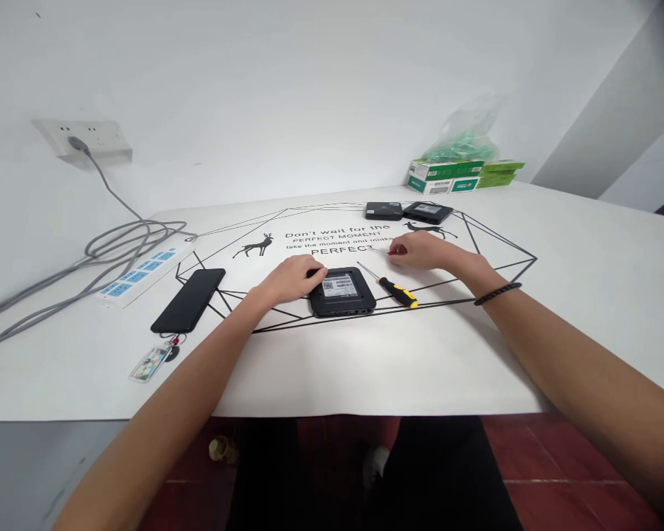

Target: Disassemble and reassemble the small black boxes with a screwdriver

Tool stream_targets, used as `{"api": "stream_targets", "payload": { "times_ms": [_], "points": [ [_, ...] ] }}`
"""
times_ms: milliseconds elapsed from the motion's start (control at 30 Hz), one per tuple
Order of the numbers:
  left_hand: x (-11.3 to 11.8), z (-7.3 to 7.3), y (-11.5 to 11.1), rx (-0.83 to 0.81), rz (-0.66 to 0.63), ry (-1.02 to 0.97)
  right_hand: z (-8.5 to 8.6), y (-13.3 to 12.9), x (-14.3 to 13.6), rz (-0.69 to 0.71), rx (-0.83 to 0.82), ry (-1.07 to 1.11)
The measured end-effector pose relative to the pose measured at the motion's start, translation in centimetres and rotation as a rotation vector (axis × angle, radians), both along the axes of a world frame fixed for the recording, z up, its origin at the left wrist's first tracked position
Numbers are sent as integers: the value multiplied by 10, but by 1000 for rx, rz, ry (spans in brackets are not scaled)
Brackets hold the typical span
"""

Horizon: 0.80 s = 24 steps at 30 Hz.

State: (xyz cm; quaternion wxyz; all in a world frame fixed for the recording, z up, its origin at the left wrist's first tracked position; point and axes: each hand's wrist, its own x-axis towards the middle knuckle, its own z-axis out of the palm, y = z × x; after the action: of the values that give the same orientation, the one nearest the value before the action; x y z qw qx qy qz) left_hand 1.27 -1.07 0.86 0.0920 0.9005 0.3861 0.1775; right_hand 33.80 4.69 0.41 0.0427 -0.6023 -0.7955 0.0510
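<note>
My left hand [296, 279] rests at the upper left corner of a black box [341, 292] with a white label on its upper face, its fingers closed against the box's edge. To the right of the box lies a screwdriver [397, 291] with a yellow and black handle, its shaft pointing up and left. Beyond the screwdriver, my right hand [417, 251] is low over the table with its fingers pinched on a small red-handled tool [390, 253], whose thin shaft points left. Most of that tool's handle is hidden by the fingers.
At the left are a black phone [189, 301] with a keychain [150, 363], a power strip [144, 276] and grey cables. Two more black boxes [384, 211] [427, 212] lie at the back of the table [332, 369], near green and white cartons [445, 173] topped by a plastic bag [468, 136].
</note>
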Motion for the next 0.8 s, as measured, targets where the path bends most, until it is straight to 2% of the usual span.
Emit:
{"api": "stream_targets", "payload": {
  "times_ms": [267, 467, 633, 800],
  "points": [
    [1, 2, -2, -4, 15, 9, -1, 4, 11, -176, 35, -51],
    [1, 1, -1, -9, 22, 7, 1, 3, 7, -121, 10, -61],
    [1, 1, -1, -8, 20, 11, 3, -2, 8, 25, -6, 44],
    [0, 1, 0, -13, 23, 6, 5, -5, 7, -1, -7, 63]
  ]
}}
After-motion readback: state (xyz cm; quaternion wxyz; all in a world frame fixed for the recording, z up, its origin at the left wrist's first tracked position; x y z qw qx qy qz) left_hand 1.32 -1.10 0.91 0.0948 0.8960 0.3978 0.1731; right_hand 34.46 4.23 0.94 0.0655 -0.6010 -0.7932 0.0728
